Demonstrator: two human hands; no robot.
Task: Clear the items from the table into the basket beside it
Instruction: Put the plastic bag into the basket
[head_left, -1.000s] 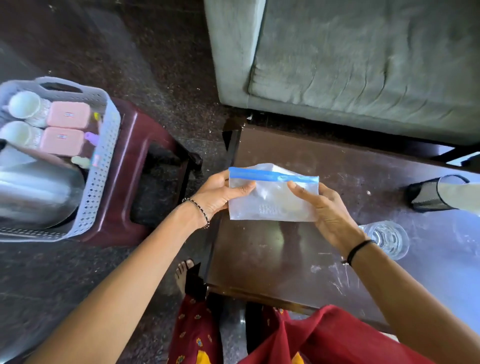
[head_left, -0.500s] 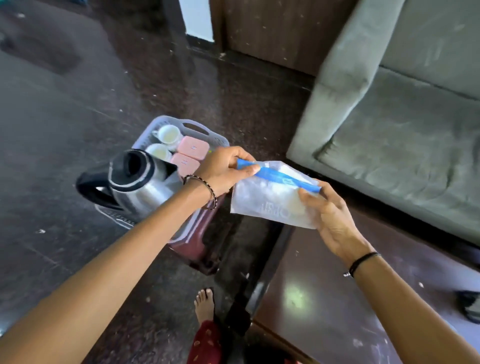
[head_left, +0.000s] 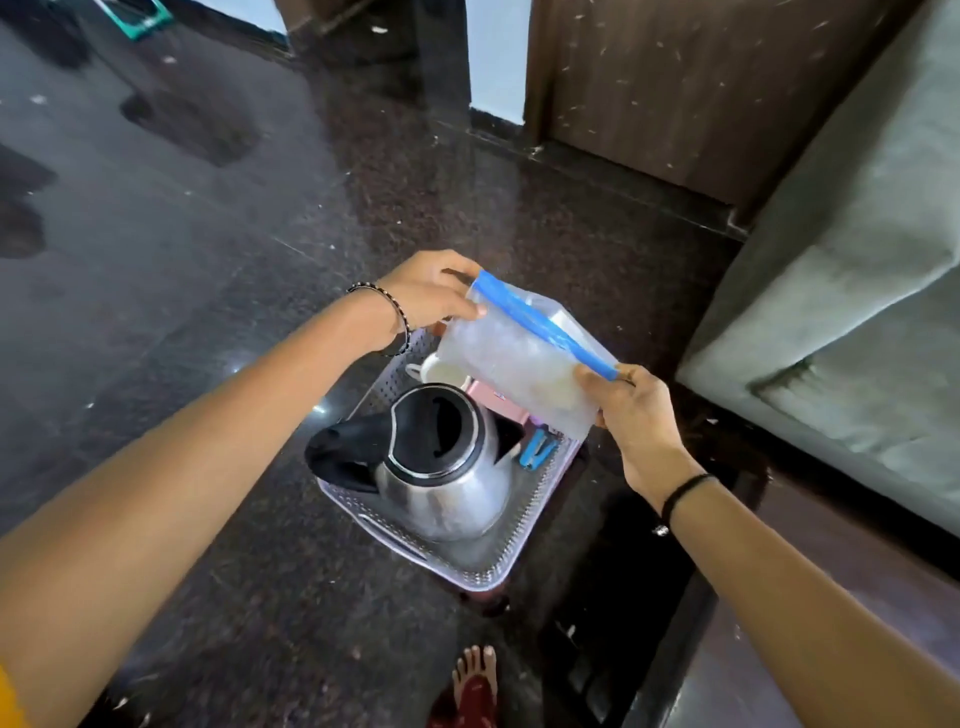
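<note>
- Above the basket, the left hand and right hand each pinch an end of the zip-lock bag.
- Beneath it sit a steel kettle, white cup, pink box and blue clip.
- Grey sofa stands right.

Kettle fills basket middle; near end bare.

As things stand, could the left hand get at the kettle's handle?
Probably not yet: the left hand is shut on the zip bag, though the kettle handle sits uncovered below.
</note>
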